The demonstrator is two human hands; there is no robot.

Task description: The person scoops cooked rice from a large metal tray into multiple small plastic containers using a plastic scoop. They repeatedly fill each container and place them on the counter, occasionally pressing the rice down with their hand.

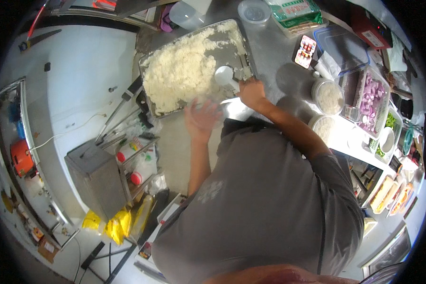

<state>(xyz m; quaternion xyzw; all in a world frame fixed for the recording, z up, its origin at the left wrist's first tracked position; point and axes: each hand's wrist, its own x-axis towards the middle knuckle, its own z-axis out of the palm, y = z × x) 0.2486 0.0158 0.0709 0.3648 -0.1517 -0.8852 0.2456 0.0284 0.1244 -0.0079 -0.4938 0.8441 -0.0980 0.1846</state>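
In front of me, a dark metal tray [230,56] holds a spread of cooked white rice [181,67]. The rice lies thick on the left, with bare metal showing at the right. My right hand [252,93] grips the handle of a white scoop [224,75], whose round head is over the tray near its front right. By the tray's front edge, my left hand [203,119] holds a clear round plastic tub [213,114]; blur and transparency hide its contents. Two round tubs of rice [327,96] [322,127] stand to my right.
Behind the tray are clear containers [254,11] and a green-and-white package [298,14]. A basket of chopped purple onion [372,96] and one of chopped greens [390,120] sit at the right. An open pink-and-white case [305,51] lies on the metal counter [269,46]. Left stands a grey metal box [96,174].
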